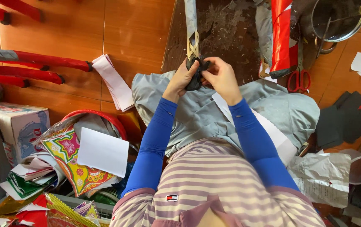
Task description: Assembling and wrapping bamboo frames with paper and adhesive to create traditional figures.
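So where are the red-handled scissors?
The red-handled scissors lie on the orange floor at upper right in the head view, beside the shiny red roll, below the metal pot.

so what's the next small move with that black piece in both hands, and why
Probably keep pressing the black piece onto the end of the woven strip: the left hand and right hand both pinch it right where the strip ends, and it looks only partly wrapped.

The person wears tight, bright blue sleeves that go from the upper arms down to the wrists. The left hand [183, 77] and right hand [222, 79] are bare. The shirt has purple and white stripes, with a tiny patch on the chest.
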